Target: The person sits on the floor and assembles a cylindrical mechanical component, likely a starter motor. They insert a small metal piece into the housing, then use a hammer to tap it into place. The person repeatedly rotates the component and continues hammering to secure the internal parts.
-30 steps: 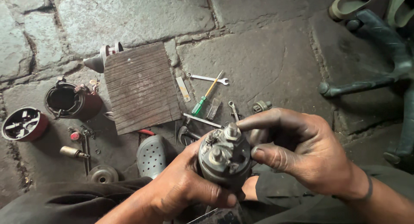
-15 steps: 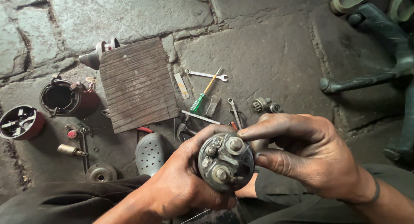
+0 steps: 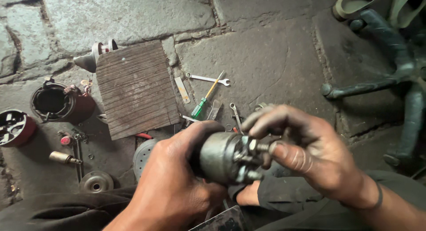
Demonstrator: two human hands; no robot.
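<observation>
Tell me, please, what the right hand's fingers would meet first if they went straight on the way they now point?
The right hand points leftward; its fingertips already touch the threaded studs on the grey cylindrical part, so those likely come first, then the left hand.

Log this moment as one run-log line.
left hand: grips grey metal cylinder part | right hand: fingertips on its threaded end studs | floor: green-handled screwdriver, wooden board
</observation>
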